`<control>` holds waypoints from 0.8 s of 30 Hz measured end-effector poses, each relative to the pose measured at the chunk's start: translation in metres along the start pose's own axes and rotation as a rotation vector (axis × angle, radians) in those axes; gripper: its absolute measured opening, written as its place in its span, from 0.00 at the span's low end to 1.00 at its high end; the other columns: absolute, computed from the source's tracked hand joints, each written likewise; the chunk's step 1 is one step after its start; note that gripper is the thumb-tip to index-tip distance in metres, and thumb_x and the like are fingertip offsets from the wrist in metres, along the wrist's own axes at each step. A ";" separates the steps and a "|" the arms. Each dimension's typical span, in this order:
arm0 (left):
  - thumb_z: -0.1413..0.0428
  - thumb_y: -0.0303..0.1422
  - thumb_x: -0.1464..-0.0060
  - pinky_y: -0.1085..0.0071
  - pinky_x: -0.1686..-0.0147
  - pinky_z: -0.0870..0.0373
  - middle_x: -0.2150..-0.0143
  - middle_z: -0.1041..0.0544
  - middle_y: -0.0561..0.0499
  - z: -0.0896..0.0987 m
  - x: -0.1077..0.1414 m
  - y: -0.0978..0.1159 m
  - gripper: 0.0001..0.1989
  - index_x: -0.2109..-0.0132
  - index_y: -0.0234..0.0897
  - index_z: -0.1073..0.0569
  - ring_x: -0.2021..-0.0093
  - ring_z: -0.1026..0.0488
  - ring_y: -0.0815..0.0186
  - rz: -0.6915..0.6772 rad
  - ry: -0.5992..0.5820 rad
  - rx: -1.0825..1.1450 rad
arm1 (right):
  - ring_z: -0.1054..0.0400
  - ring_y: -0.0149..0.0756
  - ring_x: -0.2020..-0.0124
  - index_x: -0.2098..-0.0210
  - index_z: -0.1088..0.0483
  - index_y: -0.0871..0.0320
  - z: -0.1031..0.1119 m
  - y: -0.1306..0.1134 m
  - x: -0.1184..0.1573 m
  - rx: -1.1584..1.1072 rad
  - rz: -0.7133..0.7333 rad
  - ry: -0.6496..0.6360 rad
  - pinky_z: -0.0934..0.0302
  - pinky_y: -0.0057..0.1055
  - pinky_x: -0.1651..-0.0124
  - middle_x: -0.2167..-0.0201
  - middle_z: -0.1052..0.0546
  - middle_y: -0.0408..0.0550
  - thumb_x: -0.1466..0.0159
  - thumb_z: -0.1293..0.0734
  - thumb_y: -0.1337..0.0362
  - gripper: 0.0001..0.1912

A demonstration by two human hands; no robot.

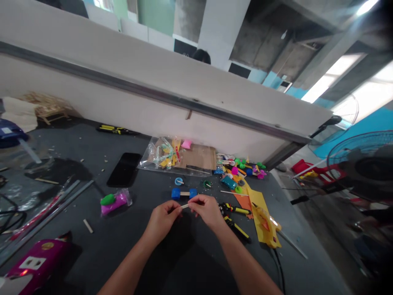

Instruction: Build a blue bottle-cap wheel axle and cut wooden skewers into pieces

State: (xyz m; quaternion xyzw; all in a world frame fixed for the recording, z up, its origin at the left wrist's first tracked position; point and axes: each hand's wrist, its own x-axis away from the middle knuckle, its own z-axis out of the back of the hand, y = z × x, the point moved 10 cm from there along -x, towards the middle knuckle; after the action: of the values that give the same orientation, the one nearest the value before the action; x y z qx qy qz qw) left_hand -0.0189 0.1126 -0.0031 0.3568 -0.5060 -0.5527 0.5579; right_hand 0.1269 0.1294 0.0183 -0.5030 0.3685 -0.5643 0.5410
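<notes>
A thin pale wooden stick (185, 206) sits at the centre of the view, just above the middle of a dark grey work table (87, 254). It lies roughly level, held between two bare hands that face each other. The left hand (161, 221) and the right hand (206, 211) are both closed narrowly, with their fingertips pinching the stick.

Just beyond the hands lies a small axle made of two blue foam blocks joined by a wooden stick (184, 194). Close to the right hand are two pairs of black-and-yellow pliers (235, 210). Further right, a bright yellow card (262, 217) overlaps a piece of orange card (242, 203).

Toward the far edge of the table, a clear plastic bag (159, 157) holds cardboard and coloured craft pieces. To its right sits a scattered heap of small bright plastic parts (242, 168). A black smartphone (124, 169) lies face up left of the bag, and a small clear bag of green and pink modelling clay (115, 203) lies nearer the left hand. At the near left corner is a glossy magenta box (37, 262). A white partition wall (153, 110) runs along the far side of the table.
</notes>
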 end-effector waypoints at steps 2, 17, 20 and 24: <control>0.47 0.39 0.50 0.73 0.73 0.39 0.79 0.28 0.55 0.002 -0.002 0.003 0.11 0.74 0.37 0.28 0.76 0.32 0.68 -0.027 0.029 0.016 | 0.38 0.27 0.82 0.73 0.26 0.60 0.000 -0.006 -0.007 0.074 0.000 -0.045 0.43 0.23 0.80 0.83 0.29 0.40 0.50 0.32 0.64 0.06; 0.46 0.39 0.52 0.77 0.82 0.37 0.81 0.30 0.56 0.036 -0.010 -0.019 0.13 0.64 0.34 0.26 0.83 0.35 0.72 0.024 0.329 0.349 | 0.29 0.33 0.67 0.71 0.24 0.55 -0.004 -0.038 -0.091 0.753 0.256 0.212 0.42 0.25 0.61 0.70 0.21 0.44 0.44 0.38 0.66 0.09; 0.46 0.39 0.52 0.77 0.82 0.37 0.81 0.30 0.56 0.034 -0.011 -0.021 0.13 0.64 0.34 0.26 0.83 0.35 0.72 0.027 0.329 0.351 | 0.29 0.33 0.65 0.70 0.24 0.55 -0.007 -0.033 -0.096 0.821 0.213 0.186 0.42 0.24 0.60 0.68 0.21 0.44 0.43 0.38 0.66 0.10; 0.46 0.40 0.52 0.77 0.82 0.38 0.81 0.30 0.56 0.034 -0.012 -0.021 0.13 0.65 0.34 0.26 0.83 0.35 0.72 0.021 0.330 0.340 | 0.28 0.34 0.64 0.70 0.23 0.55 -0.011 -0.031 -0.102 0.852 0.167 0.163 0.42 0.24 0.61 0.68 0.20 0.45 0.44 0.37 0.67 0.10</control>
State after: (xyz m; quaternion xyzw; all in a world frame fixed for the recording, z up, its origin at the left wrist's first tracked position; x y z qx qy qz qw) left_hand -0.0558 0.1268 -0.0167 0.5258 -0.4974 -0.3880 0.5706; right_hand 0.0998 0.2325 0.0289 -0.1576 0.1838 -0.6580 0.7130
